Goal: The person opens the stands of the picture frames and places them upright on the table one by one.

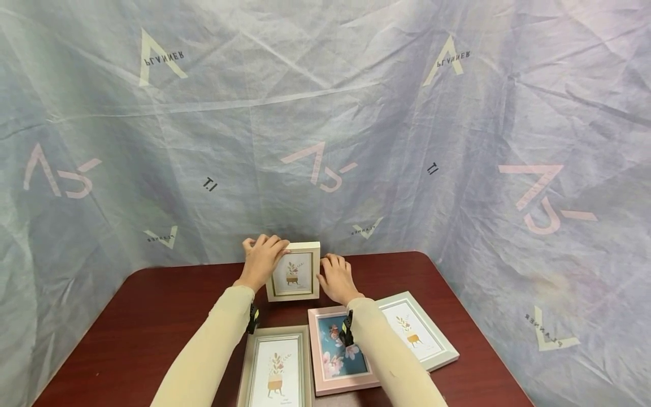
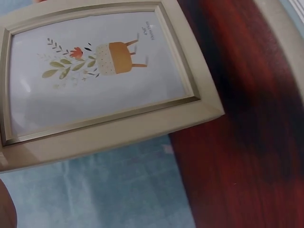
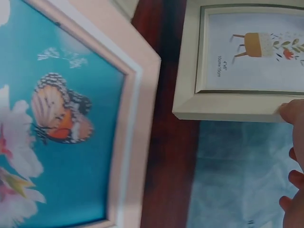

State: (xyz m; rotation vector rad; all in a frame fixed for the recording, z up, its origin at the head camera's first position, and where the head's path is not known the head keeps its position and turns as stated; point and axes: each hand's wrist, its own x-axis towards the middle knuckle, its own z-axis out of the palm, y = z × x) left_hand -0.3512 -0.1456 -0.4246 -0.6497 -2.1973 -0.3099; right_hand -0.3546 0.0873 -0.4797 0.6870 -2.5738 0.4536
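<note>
A cream picture frame (image 1: 293, 295) stands upright near the table's back edge, showing a potted plant print. My left hand (image 1: 261, 263) grips its upper left corner, fingers over the top; in the left wrist view most of that hand is out of sight. Beside the frame's right side is my right hand (image 1: 338, 278), fingers loosely bent. In the right wrist view its thumb (image 3: 288, 112) touches the frame's side edge, while the other fingers sit apart from it. Nearer lie a pink frame (image 1: 313, 353) with butterfly and blossoms and a beige frame (image 1: 307, 362) with a plant print.
A pale white-green frame (image 1: 441, 334) lies angled at the right, partly behind my right forearm. All stand or lie on a dark red wooden table (image 1: 168, 322). Grey-blue printed cloth (image 1: 229, 141) hangs close behind the table and along its sides.
</note>
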